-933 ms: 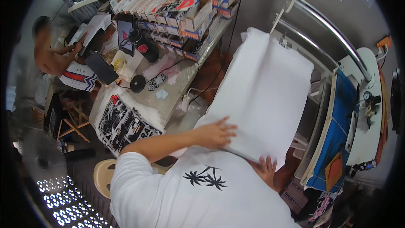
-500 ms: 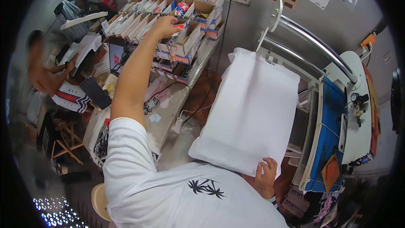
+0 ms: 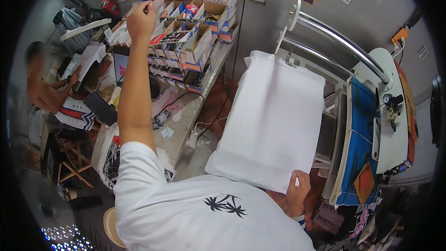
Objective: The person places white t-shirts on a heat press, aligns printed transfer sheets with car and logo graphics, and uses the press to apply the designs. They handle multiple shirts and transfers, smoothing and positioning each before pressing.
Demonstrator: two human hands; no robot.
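My left hand (image 3: 141, 21) is raised over the boxes on the far left, its fingers pinched on the upper edge of a printed sheet. The sheet (image 3: 171, 38) carries red and black print and hangs behind my forearm, which hides part of it. A white shirt (image 3: 272, 116) lies spread over a flat rectangular platen in front of me. My right hand (image 3: 298, 188) is at the shirt's near right corner, fingers curled together on its edge.
Rows of cardboard boxes (image 3: 197, 49) stand on the long table (image 3: 188, 132) at left. A phone (image 3: 100, 108) leans near a laptop screen (image 3: 121, 63). A heat press with a chrome arm (image 3: 346, 42) and blue pad (image 3: 357, 144) stands right. Another person (image 3: 51, 88) works at far left.
My left hand has lifted from the boxes and moved left, drawing the printed sheet out. My right hand's fingers have closed in at the shirt's corner. The view has shifted slightly.
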